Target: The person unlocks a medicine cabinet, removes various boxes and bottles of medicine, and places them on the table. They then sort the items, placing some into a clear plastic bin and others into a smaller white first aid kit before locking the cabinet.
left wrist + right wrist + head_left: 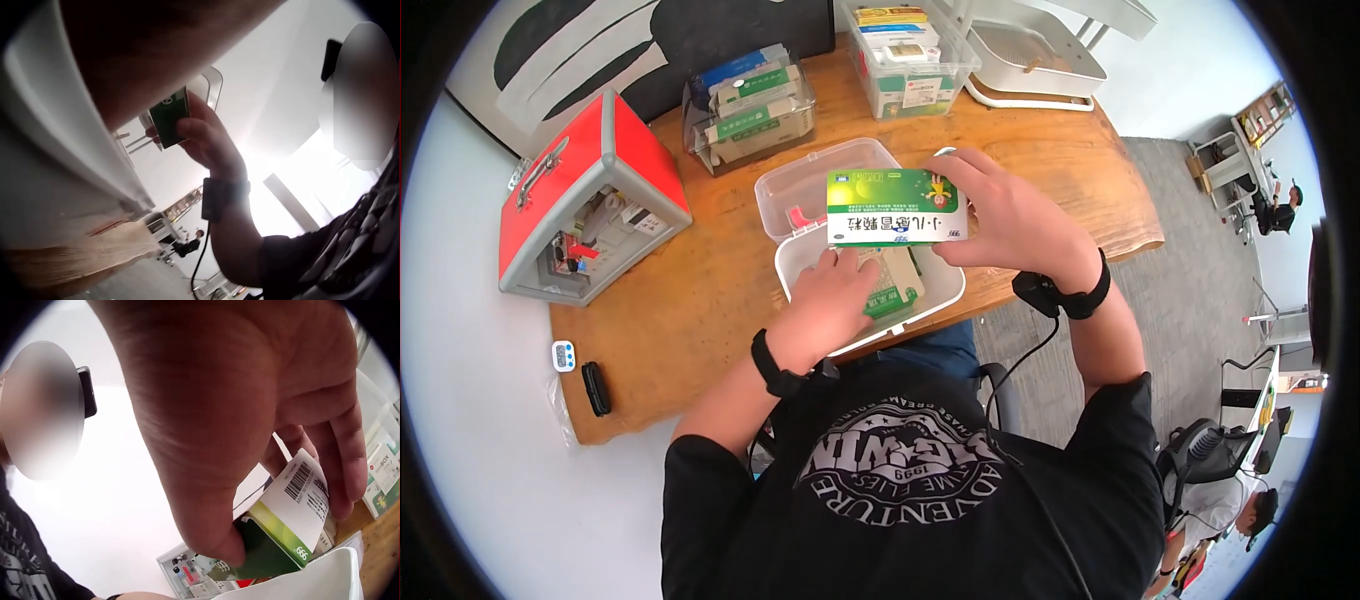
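Observation:
My right hand holds a green and white medicine box by its right end, thumb below and fingers over the top. Its white end with a barcode shows in the right wrist view, where the thumb lies along the green side. The held box is above an open white plastic container. Inside that container my left hand reaches down beside another green and white medicine box. The left fingertips are partly hidden, and I cannot tell whether they grip anything.
The container's clear lid lies folded back. Behind stand a dark clear bin of boxes and a clear tub. A red and grey case stands left, near a small timer and a black pouch.

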`<state>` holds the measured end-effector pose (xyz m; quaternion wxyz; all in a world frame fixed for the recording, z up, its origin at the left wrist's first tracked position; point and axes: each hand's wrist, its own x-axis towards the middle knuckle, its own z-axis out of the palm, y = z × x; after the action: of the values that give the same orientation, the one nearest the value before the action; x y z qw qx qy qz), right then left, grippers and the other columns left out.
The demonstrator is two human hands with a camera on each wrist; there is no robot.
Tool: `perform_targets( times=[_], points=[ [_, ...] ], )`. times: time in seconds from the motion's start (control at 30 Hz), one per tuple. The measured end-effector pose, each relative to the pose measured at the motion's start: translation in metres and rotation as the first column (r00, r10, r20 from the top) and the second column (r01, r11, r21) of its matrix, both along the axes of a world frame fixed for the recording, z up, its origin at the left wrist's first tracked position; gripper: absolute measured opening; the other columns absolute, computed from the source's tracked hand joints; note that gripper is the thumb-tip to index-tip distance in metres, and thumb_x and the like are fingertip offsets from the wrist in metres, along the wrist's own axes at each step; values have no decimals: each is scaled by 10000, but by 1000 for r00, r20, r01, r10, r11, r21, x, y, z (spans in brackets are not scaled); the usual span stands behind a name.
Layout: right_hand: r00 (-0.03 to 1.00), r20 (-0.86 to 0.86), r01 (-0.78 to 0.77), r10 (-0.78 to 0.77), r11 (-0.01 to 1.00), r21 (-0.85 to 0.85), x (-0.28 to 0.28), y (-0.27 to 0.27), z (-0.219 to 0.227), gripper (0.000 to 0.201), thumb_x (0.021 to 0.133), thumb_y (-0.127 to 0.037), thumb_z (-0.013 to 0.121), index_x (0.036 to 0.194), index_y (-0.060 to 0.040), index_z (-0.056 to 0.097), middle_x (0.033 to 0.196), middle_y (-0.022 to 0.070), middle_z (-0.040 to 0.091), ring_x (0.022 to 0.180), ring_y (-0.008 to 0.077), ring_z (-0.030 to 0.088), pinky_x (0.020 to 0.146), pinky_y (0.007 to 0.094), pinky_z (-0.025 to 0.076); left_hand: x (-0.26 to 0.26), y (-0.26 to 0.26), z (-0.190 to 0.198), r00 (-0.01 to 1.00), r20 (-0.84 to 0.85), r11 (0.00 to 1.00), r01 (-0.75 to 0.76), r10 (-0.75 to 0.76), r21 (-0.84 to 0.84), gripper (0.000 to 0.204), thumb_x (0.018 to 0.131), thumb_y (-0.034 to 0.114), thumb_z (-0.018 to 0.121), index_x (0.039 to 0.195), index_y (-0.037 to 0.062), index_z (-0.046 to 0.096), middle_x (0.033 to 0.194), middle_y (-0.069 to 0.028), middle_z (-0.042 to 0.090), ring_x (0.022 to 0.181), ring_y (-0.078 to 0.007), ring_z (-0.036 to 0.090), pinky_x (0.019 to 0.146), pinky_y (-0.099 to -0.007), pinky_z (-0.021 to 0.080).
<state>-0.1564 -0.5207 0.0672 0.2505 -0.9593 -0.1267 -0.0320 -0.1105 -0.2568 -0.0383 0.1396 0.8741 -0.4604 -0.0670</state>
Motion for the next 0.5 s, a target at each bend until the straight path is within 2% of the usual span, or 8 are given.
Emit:
perform_targets(
  times=[0.1, 0.17, 0.2, 0.27, 0.3, 0.4, 0.43, 0.5],
  points=[
    [999, 0, 37, -37, 999, -31, -3, 3, 4, 733, 753, -263, 837, 1411, -56, 588, 1321, 179, 632, 1123, 399, 683, 935, 431, 579, 1, -4, 4, 1000, -8, 1000, 0, 0, -12, 319, 904, 269, 786, 1123, 63, 678, 1084, -105, 655, 1069, -350, 663, 872, -483, 558],
    [998, 36, 62, -60, 997, -50, -9, 6, 0, 684, 731, -255, 815, 1351, -50, 611, 1184, 164, 659, 988, 398, 703, 866, 455, 593, 2, 3, 26, 956, -271, 992, 97, -114, -74, 274, 908, 247, 793, 1048, 30, 701, 1016, -128, 675, 1004, -327, 686, 851, -463, 555],
    [998, 35, 60, -58, 997, -50, -11, 6, -3, 684, 731, -255, 815, 1351, -50, 611, 1184, 164, 659, 988, 398, 703, 866, 455, 593, 0, 10, 38, 956, -272, 993, 95, -112, -75, 274, 908, 247, 793, 1048, 30, 701, 1016, -128, 675, 1004, -327, 686, 851, -463, 555],
    [1000, 11, -17, 19, 993, -119, -12, 6, -16, 707, 724, -259, 836, 1362, -58, 607, 1205, 150, 664, 1009, 375, 706, 875, 448, 584, -5, 29, 58, 841, -497, 952, 64, -213, -299, 215, 918, 203, 793, 956, 3, 724, 929, -136, 688, 917, -293, 693, 802, -421, 548],
    [1000, 8, -20, 21, 993, -117, -9, 6, -22, 707, 724, -259, 836, 1362, -58, 607, 1205, 150, 664, 1009, 375, 706, 875, 448, 584, -8, 38, 64, 840, -500, 953, 61, -210, -297, 215, 918, 203, 793, 956, 3, 724, 929, -136, 688, 917, -293, 693, 802, -421, 548],
    [975, 3, -221, 222, 972, -78, 3, 17, -46, 697, 735, -304, 877, 1343, -62, 635, 1160, 115, 670, 1043, 337, 683, 917, 439, 544, -14, 56, 63, 863, -502, 886, -270, 49, -378, 72, 922, 79, 760, 940, 11, 745, 903, -103, 699, 875, -252, 684, 761, -358, 539],
    [972, 3, -235, 236, 969, -78, 4, 21, -53, 697, 735, -304, 877, 1343, -62, 635, 1160, 115, 670, 1043, 337, 683, 917, 439, 544, -15, 57, 57, 862, -502, 882, -282, 61, -378, 72, 922, 79, 760, 940, 11, 745, 903, -103, 699, 875, -252, 684, 761, -358, 539],
    [949, 42, -283, 311, 906, -315, 4, 31, -63, 657, 754, -378, 878, 1293, -63, 673, 1123, 101, 673, 1045, 302, 674, 933, 424, 514, -12, 57, 46, 959, -226, 813, -266, 170, -518, 67, 920, 69, 755, 960, 17, 747, 1023, -103, 715, 929, -243, 691, 798, -361, 544]
  ],
)
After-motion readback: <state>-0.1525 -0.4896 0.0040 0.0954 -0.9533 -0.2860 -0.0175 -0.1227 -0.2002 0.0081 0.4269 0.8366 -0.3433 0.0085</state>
